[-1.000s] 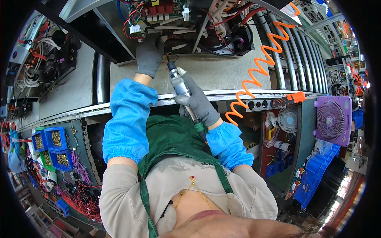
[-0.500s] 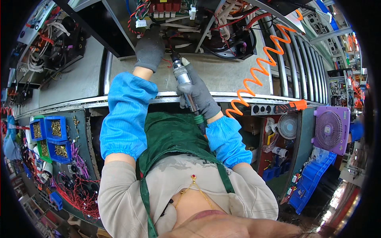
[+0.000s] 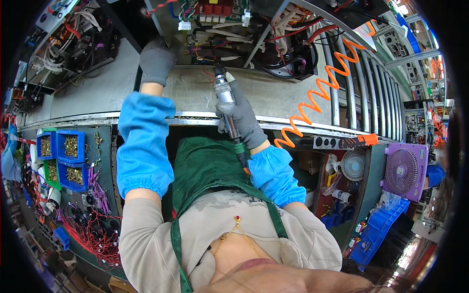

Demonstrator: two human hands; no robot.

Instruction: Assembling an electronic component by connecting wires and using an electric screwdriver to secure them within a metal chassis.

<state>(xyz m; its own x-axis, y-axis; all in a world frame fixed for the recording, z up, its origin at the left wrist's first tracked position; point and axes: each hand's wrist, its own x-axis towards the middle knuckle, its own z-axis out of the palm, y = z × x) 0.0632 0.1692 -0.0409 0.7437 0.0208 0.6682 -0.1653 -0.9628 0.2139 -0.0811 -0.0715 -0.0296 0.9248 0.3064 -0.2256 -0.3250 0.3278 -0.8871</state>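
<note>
My right hand [image 3: 239,115], in a grey glove, is closed around a silver air screwdriver [image 3: 225,93] with a dark tip. The tool's tip points away from me into the open front of a metal chassis [image 3: 264,35], among its wires; the contact point is too small to make out. My gloved left hand [image 3: 157,62] is at the chassis's left front edge, by a dark side panel. Its fingers are blurred and partly hidden, so whether they hold anything does not show. Inside the chassis are a green circuit board [image 3: 234,10], white cables and a white connector [image 3: 184,26].
An orange coiled air hose [image 3: 320,93] hangs at the right, above metal rollers [image 3: 359,93]. Blue bins of brass screws [image 3: 71,146] and red wires [image 3: 100,241] are at the left. A purple fan [image 3: 404,171] stands at the right. Another chassis [image 3: 80,49] sits far left.
My left hand has moved left, away from the wires beside the white connector, to the chassis edge. Red wires at the upper left are blurred. My right hand keeps its grip on the screwdriver.
</note>
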